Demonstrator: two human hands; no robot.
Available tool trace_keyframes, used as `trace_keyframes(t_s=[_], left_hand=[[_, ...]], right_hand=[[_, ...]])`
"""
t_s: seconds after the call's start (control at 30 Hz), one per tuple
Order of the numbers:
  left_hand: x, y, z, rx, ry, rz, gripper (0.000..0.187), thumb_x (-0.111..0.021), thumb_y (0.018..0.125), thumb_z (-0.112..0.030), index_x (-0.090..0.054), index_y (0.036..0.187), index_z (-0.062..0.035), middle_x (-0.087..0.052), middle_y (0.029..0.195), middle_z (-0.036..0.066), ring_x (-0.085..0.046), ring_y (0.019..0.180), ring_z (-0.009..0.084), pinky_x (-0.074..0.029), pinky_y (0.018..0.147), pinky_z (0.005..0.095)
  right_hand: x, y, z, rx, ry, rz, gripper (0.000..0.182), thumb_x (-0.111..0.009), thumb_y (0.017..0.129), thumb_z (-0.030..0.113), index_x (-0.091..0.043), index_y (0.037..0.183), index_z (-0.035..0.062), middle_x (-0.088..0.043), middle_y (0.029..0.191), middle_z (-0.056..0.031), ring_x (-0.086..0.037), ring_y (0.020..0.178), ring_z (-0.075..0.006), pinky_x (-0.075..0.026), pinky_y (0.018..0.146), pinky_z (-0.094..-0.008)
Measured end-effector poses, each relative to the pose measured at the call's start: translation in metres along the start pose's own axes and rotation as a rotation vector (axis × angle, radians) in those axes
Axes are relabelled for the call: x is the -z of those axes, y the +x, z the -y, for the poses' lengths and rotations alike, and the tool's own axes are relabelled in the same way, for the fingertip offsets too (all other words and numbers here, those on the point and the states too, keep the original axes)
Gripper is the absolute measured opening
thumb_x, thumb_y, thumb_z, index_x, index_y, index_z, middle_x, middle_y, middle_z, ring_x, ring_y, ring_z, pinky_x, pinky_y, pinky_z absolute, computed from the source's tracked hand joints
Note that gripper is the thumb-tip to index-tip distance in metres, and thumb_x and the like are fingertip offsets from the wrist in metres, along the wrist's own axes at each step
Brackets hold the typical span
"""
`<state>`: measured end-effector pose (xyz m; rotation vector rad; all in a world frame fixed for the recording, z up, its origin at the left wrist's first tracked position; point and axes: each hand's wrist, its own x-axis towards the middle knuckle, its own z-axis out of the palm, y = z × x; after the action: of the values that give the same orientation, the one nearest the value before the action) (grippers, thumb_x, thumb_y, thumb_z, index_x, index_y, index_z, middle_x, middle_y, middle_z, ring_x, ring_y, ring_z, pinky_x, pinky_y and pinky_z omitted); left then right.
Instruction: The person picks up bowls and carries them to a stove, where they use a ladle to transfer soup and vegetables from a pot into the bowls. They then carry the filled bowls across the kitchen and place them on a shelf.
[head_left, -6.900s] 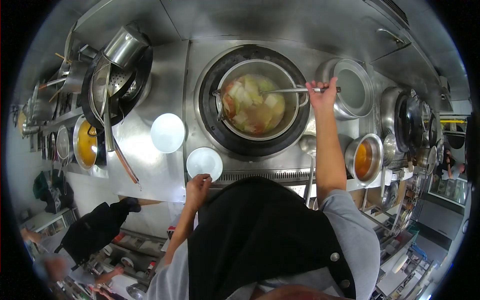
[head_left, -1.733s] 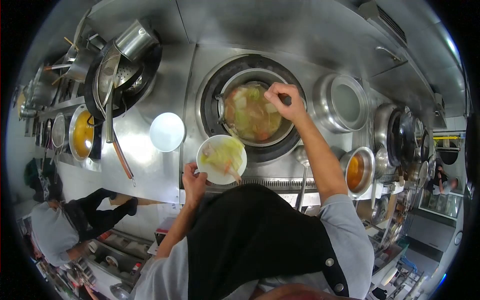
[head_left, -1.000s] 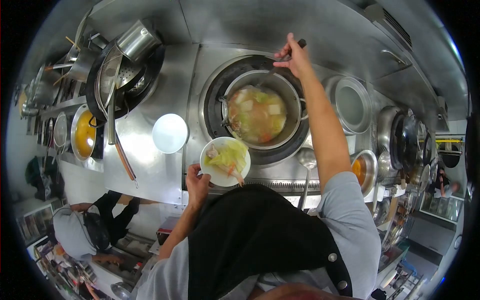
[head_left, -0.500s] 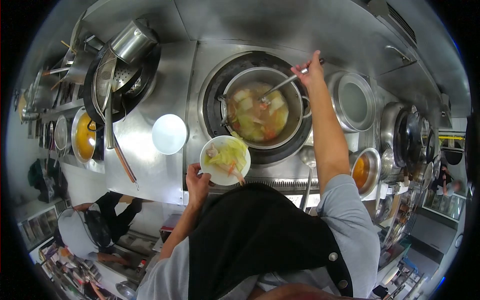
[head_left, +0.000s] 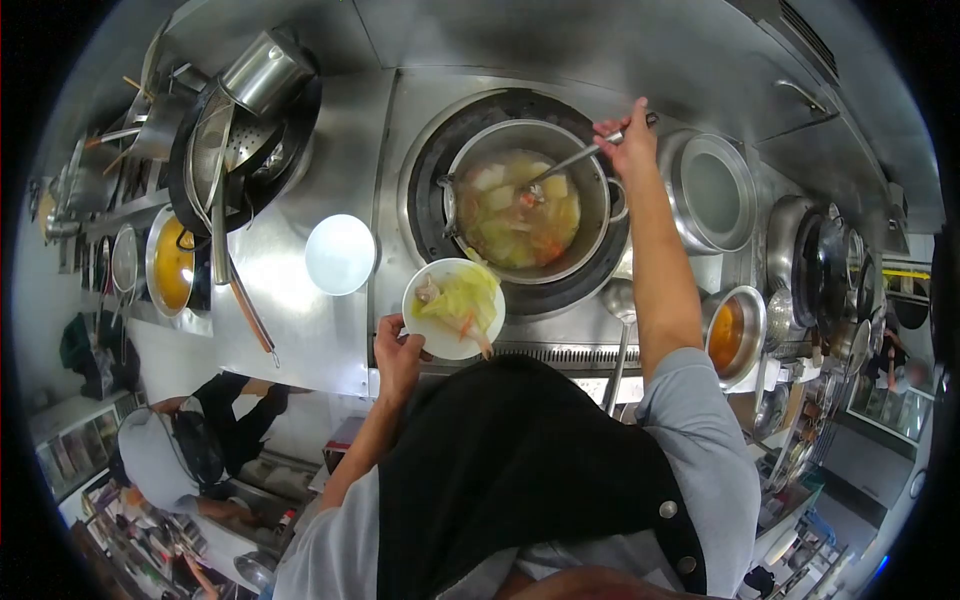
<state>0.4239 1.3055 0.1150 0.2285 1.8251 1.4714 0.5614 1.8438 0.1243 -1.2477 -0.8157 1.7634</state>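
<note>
From where I stand, a brushed-metal wall (head_left: pixel 560 42) rises behind the long steel desk (head_left: pixel 335 125), a seam running up it. To the right, a metal panel carries a bar handle (head_left: pixel 802 98), with a slatted vent (head_left: pixel 808 38) higher up. A slotted strip (head_left: pixel 565 355) runs along the desk's near edge. Off to the left I can see pale floor (head_left: pixel 318 412) and a glass-fronted cabinet (head_left: pixel 80 445). Far right, there's a yellow bar (head_left: pixel 905 273) and a grey panel (head_left: pixel 885 462). White light glares off the steel.
</note>
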Motion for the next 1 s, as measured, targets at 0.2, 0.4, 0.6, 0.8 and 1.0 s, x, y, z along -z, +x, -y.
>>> trace_keyframes(t_s=[0.2, 0.4, 0.6, 0.8, 1.0], left_hand=[[0.001, 0.000, 0.003, 0.016, 0.034, 0.005, 0.037, -0.062, 0.087, 0.001, -0.054, 0.121, 0.0088, -0.066, 0.114, 0.018, -0.070, 0.075, 0.0193, -0.059, 0.055, 0.0301], [-0.002, 0.002, 0.001, 0.032, 0.030, -0.007, 0.036, -0.062, 0.087, 0.001, -0.055, 0.121, 0.0081, -0.065, 0.115, 0.017, -0.070, 0.078, 0.0194, -0.059, 0.055, 0.0302], [-0.004, 0.000, -0.001, 0.038, 0.045, 0.002, 0.035, -0.063, 0.087, 0.001, -0.055, 0.121, 0.0076, -0.065, 0.115, 0.017, -0.070, 0.079, 0.0199, -0.060, 0.056, 0.0302], [-0.004, 0.002, 0.007, -0.001, 0.055, 0.010, 0.035, -0.063, 0.088, 0.001, -0.054, 0.121, 0.0076, -0.065, 0.116, 0.018, -0.070, 0.077, 0.0194, -0.058, 0.056, 0.0299], [-0.005, 0.002, 0.011, -0.007, 0.029, 0.025, 0.034, -0.062, 0.088, 0.002, -0.053, 0.120, 0.0076, -0.066, 0.116, 0.019, -0.070, 0.073, 0.0198, -0.057, 0.055, 0.0297]], right_hand=[[0.020, 0.000, 0.013, 0.012, 0.074, -0.085, 0.060, -0.059, 0.100, 0.067, -0.047, 0.095, 0.0092, -0.065, 0.086, -0.0179, -0.073, 0.083, -0.0401, -0.063, 0.066, -0.0533], [0.034, -0.013, 0.020, 0.041, 0.127, -0.111, 0.060, -0.061, 0.099, 0.066, -0.046, 0.096, 0.0086, -0.064, 0.089, -0.0184, -0.073, 0.086, -0.0423, -0.064, 0.071, -0.0546], [0.048, -0.028, 0.031, 0.079, 0.130, -0.110, 0.059, -0.062, 0.100, 0.065, -0.045, 0.098, 0.0080, -0.064, 0.097, -0.0208, -0.072, 0.090, -0.0440, -0.063, 0.073, -0.0553], [0.061, -0.034, 0.034, 0.092, 0.155, -0.152, 0.059, -0.061, 0.100, 0.064, -0.045, 0.098, 0.0080, -0.064, 0.096, -0.0201, -0.072, 0.090, -0.0435, -0.063, 0.074, -0.0561], [0.072, -0.040, 0.037, 0.100, 0.161, -0.189, 0.058, -0.061, 0.100, 0.064, -0.045, 0.098, 0.0087, -0.064, 0.090, -0.0174, -0.072, 0.089, -0.0420, -0.062, 0.076, -0.0558]])
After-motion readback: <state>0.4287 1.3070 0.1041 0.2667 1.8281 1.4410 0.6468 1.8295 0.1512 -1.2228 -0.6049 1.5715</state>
